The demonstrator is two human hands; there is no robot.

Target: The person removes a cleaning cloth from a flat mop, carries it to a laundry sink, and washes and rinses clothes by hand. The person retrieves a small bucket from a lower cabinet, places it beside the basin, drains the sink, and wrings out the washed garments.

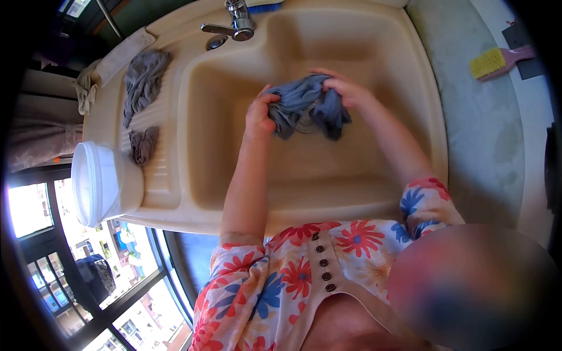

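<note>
A bunched blue-grey wet-looking cloth (298, 96) hangs inside the beige sink basin (345, 167), over the drain (305, 124). My left hand (260, 113) grips its left end, fingers wrapped round the fabric. On the other side my right hand (345, 89) is closed on the upper right part, and a darker fold droops below it. The drain is partly hidden by the cloth. Above the basin stands a chrome tap (239, 23) with its lever pointing left.
On the ribbed drainboard (167, 128) lie a crumpled grey cloth (145, 82) and a smaller brownish one (143, 145). A white bucket (111, 184) stands at its front left corner. A yellow-bristled brush (497, 63) rests on the right ledge. Windows (129, 275) are at lower left.
</note>
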